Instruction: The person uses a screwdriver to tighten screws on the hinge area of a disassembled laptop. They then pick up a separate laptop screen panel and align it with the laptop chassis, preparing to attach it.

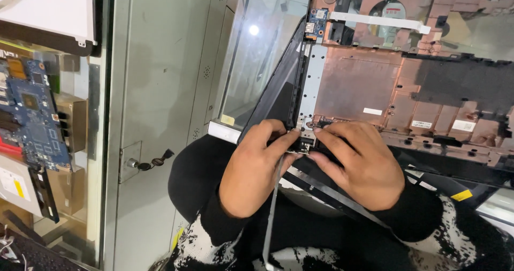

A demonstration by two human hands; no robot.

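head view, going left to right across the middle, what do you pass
blue circuit board → grey metal cabinet door → glass panel → left hand → right hand → opened laptop base

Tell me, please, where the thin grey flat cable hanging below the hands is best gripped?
Probably by its free stretch just below the left hand, pinching the thin grey flat cable across its flat faces from the side. It hangs clear there, while its upper end is hidden between both hands at the opened copper-coloured laptop chassis.
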